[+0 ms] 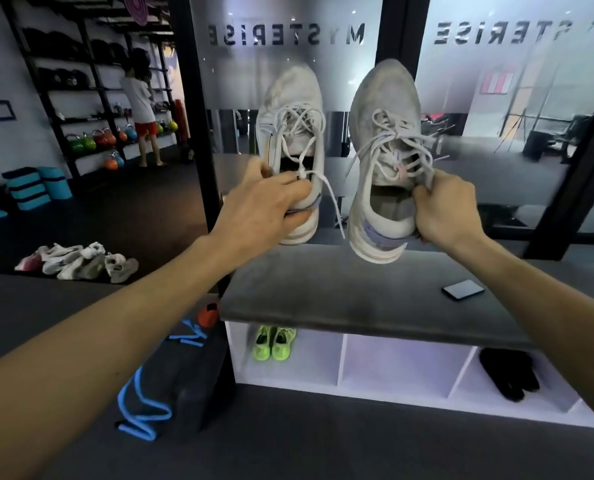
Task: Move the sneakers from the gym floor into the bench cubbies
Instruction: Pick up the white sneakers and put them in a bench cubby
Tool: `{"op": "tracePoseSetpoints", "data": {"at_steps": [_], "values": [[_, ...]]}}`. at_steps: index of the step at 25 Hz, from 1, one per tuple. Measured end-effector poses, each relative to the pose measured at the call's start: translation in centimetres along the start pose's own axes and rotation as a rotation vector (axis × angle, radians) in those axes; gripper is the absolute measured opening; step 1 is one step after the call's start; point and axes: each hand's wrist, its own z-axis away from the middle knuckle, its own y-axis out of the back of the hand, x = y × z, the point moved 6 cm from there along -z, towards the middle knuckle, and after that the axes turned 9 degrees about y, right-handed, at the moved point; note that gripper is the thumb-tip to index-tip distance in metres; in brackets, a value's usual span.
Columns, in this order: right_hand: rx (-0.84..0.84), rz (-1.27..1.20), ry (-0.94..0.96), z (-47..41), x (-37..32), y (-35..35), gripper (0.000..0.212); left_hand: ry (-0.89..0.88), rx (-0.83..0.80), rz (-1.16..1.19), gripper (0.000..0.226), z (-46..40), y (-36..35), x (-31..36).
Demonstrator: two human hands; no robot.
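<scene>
I hold a pair of worn white sneakers up in the air above the bench, toes pointing away from me. My left hand (259, 206) grips the heel of the left white sneaker (292, 109). My right hand (444, 209) grips the heel collar of the right white sneaker (385, 109), whose loose laces dangle. Below, the bench (358, 292) has a grey cushion top and white cubbies. The left cubby holds neon green sneakers (275, 342), the middle cubby (399, 365) shows nothing inside, and the right one holds black shoes (508, 374). More pale sneakers (81, 261) lie on the floor at left.
A phone (463, 290) lies on the bench cushion at right. A black step block with blue straps (174, 379) stands left of the bench. Frosted glass panels rise behind the bench. A person (141, 105) stands at far shelves with kettlebells.
</scene>
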Motion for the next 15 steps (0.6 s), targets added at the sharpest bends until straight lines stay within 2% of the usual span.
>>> {"op": "tracePoseSetpoints", "data": {"at_steps": [5, 9, 12, 15], "values": [[-0.055, -0.019, -0.028, 10.7, 5.7, -11.3, 0.024, -0.010, 0.015, 0.016, 0.034, 11.2, -11.3, -0.2], [-0.058, 0.027, -0.012, 18.5, 9.5, -19.5, 0.016, -0.042, 0.033, -0.005, 0.032, 19.7, -19.3, -0.2], [-0.067, 0.012, -0.014, 24.7, 11.7, -25.3, 0.019, -0.090, 0.073, -0.021, 0.032, 25.6, -24.8, -0.5], [-0.110, -0.026, -0.051, 30.3, 13.3, -29.3, 0.021, -0.045, -0.003, 0.031, 0.033, 30.3, -29.9, -1.1]]}}
